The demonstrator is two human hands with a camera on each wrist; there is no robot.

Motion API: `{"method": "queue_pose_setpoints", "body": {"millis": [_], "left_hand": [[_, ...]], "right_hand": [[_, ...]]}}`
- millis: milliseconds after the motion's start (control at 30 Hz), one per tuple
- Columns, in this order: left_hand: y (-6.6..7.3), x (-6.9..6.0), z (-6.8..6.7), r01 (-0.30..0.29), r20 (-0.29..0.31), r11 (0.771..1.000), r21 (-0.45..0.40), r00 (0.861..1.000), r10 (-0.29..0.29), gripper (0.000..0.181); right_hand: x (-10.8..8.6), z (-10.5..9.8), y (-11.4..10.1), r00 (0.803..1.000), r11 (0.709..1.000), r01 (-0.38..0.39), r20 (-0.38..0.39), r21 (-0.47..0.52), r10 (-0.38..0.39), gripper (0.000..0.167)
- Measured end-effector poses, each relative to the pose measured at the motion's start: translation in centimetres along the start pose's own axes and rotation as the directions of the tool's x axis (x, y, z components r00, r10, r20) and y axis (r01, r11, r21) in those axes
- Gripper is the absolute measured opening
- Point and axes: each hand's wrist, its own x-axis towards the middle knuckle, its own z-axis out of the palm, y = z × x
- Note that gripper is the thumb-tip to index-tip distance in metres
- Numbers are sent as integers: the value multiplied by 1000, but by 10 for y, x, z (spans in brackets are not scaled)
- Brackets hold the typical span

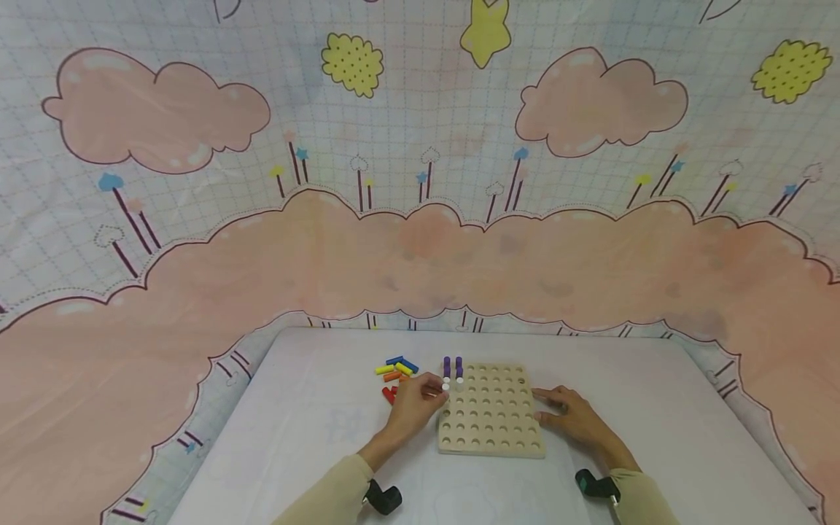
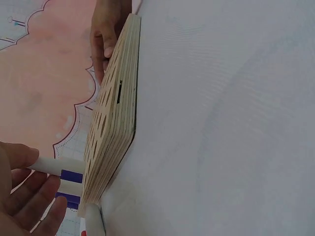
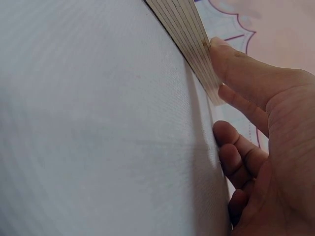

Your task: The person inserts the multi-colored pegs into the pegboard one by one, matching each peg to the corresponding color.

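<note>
A square wooden pegboard [image 1: 488, 426] with rows of round holes lies on the table. Several purple pegs [image 1: 459, 368] stand upright at its back left corner, with a white peg [image 1: 459, 383] just in front of them. At the board's left side my left hand [image 1: 413, 406] pinches another white peg [image 2: 47, 165] between thumb and fingers, over the holes. Whether its lower end is in a hole cannot be made out. My right hand [image 1: 577, 419] rests at the right edge, its thumb [image 3: 231, 61] touching the board's layered side and its other fingers loosely bent.
Loose yellow pegs [image 1: 384, 370], blue pegs [image 1: 410, 366], orange pegs [image 1: 391, 377] and red pegs [image 1: 389, 395] lie left of the board, partly behind my left hand. The white table [image 1: 315, 408] extends to both sides. A patterned cloth [image 1: 394, 255] hangs behind it.
</note>
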Motion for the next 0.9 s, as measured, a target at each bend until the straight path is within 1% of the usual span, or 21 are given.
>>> {"method": "queue_pose_setpoints", "body": {"millis": [167,367,567,733,900], "left_hand": [[-4,1,6,25,17,999,22,1000,-26,15],[-5,3,13,11,20,1000,15,1000,-11,17],[-5,4,18,52,48,998,38,997,-54,15],[-6,4,21,44,58,999,30,997,-45,15],[-8,4,23,36,57,998,47,998,-39,15]], "right_hand": [[0,1,1,1000,1000,0,-2,1,0,52],[-1,-1,-1,1000,1000,-5,3,4,5,52],[-3,1,-1,1000,1000,-7,2,7,7,53],[-4,3,0,1000,1000,2,-6,0,-2,53],[-6,6,1,1000,1000,7,-13,-3,-7,53]]}}
